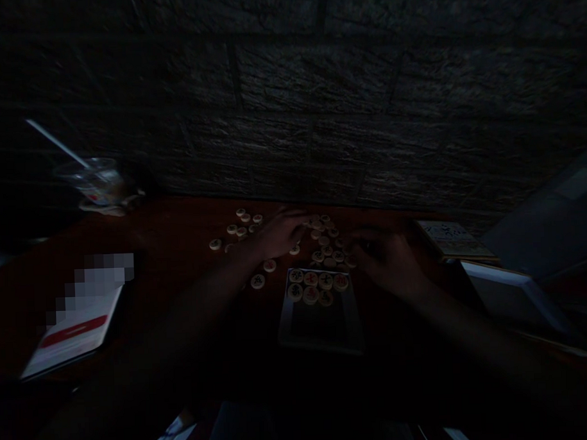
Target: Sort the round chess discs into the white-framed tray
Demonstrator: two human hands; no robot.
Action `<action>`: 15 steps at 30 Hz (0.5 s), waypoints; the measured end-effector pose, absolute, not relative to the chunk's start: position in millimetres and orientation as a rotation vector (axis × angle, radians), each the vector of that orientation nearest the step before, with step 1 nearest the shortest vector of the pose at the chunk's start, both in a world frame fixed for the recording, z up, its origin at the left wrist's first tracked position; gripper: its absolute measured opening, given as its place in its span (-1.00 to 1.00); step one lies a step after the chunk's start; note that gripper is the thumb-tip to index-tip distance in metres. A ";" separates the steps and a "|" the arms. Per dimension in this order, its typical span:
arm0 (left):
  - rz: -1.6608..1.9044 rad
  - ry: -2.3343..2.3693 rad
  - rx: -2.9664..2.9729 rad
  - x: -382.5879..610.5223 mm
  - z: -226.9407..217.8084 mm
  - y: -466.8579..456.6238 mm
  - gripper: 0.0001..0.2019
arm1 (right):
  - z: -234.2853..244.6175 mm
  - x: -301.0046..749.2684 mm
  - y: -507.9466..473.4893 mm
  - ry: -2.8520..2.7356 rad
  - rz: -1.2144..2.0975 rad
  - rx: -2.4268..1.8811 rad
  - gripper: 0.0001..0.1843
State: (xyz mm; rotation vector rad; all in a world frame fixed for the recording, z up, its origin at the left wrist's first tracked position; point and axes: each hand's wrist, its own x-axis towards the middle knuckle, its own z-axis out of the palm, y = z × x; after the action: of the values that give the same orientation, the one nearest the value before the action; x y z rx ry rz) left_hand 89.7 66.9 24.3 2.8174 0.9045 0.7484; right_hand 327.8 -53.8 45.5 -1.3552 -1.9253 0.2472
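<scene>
Round wooden Chinese chess pieces (326, 250) with red and black characters lie scattered in the middle of a dark red-brown table. My left hand (285, 233) reaches over them from the left, fingers stretched toward the pieces at the back. On the right side of the cluster, my right hand (388, 260) has its thumb and fingers apart, close to the nearest pieces. Dim light and blur hide exactly what the fingertips touch. In front of the hands a shallow tray (322, 347) holds several pieces in two rows at its far end.
A plastic cup (97, 182) with a straw stands at the back left. At the left lies a phone or tablet (76, 333) with a lit, partly pixelated screen. A printed box lid (453, 239) and an open box (510, 296) are at the right. A stone-block wall (290, 117) rises behind the table.
</scene>
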 end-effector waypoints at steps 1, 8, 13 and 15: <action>0.725 0.878 2.833 91.4 24.7 65.7 -0.63 | 45.1 327.4 -53.5 -1.924 0.257 -1.354 -0.77; 0.818 0.971 2.773 91.9 29.2 66.6 -0.78 | 43.9 327.1 -53.2 -1.942 0.266 -1.357 -0.76; 0.752 0.885 2.891 101.0 21.4 70.9 -0.73 | 42.1 326.1 -53.0 -1.947 0.269 -1.365 -0.77; 0.696 0.841 2.926 104.2 20.4 70.8 -0.72 | 41.7 326.1 -53.0 -1.945 0.266 -1.363 -0.77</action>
State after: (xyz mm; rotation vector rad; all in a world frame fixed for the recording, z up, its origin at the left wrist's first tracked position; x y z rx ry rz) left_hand 104.2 70.8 20.4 2.9256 0.8411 0.6961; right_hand 326.1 -53.0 41.7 -1.3633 -1.9448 0.2660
